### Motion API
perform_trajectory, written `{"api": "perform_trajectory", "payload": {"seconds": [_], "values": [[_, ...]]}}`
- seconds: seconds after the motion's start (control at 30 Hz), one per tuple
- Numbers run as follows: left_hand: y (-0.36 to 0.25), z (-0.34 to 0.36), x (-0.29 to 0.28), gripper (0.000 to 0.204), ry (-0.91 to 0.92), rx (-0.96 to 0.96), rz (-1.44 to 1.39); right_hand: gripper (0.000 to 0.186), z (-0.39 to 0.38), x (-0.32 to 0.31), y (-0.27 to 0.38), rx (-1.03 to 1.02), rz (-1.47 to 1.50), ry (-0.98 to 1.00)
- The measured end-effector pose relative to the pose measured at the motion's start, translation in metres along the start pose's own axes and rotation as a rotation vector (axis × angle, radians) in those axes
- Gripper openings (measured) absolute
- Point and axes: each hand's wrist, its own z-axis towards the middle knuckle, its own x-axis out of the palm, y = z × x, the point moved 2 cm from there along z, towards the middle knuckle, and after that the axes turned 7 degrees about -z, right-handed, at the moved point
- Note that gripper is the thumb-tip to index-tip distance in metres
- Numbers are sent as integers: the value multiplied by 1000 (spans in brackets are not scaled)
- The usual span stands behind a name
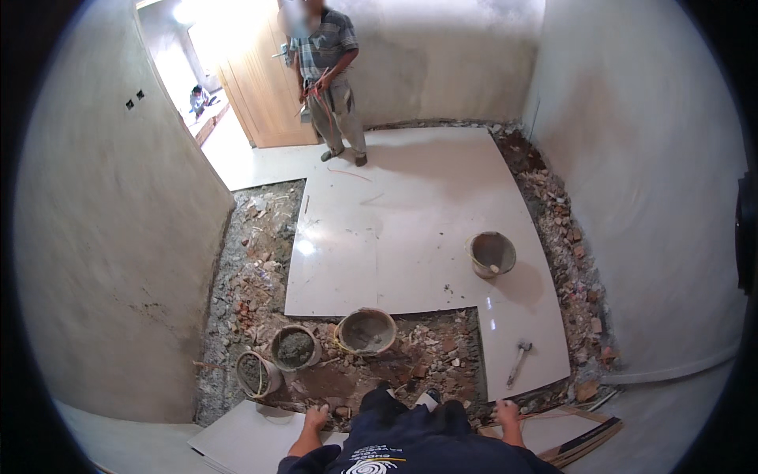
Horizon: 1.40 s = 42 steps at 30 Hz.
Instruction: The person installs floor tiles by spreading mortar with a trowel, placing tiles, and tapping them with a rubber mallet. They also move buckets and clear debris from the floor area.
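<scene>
My left hand (317,416) has its fingers curled, close to the front edge of a pale tile (245,434) at the lower left. Whether it grips anything is hidden. My right hand (505,411) is also curled, beside a second pale tile (545,430) lying on brown cardboard (588,444); what is in its fingers, if anything, cannot be seen. Ahead of the right hand a hammer (519,363) lies on the laid floor tiles (379,237). Beyond the left hand stand two buckets of grey mortar, one leaning (258,375) and one upright (295,347).
A wide bucket (366,332) sits on the rubble (426,347) before me, and another bucket (491,254) on the tiles. Debris strips run along both walls. A person (328,79) stands near the wooden door (249,87) holding red strings; another person (199,99) is beyond the doorway.
</scene>
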Motion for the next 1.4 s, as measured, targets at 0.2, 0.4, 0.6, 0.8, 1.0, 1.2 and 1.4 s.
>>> {"api": "perform_trajectory", "payload": {"seconds": [0.2, 0.4, 0.6, 0.8, 1.0, 1.2, 1.4], "values": [[-71, 43, -30, 55, -18, 63, -114, 29, -24, 11, -23, 174, -227, -31], [-66, 33, -50, 56, -146, -20, -117, 30, 6, 20, -17, 98, -195, 59], [-19, -32, 17, 51, -245, -285, -243, 36, 105, -35, 27, -17, -184, 200], [-13, -104, 124, 59, -95, -407, -281, 36, 164, -100, 99, -241, -138, 109], [-44, -120, 144, 55, -134, -408, -273, 40, 176, -114, 73, -101, -259, 151], [-77, -105, 109, 55, -192, -343, -268, 44, 153, -122, -2, -15, -210, 187], [-108, -61, 93, 57, -75, -253, -171, 50, 111, -126, -14, 70, -187, 154]]}}
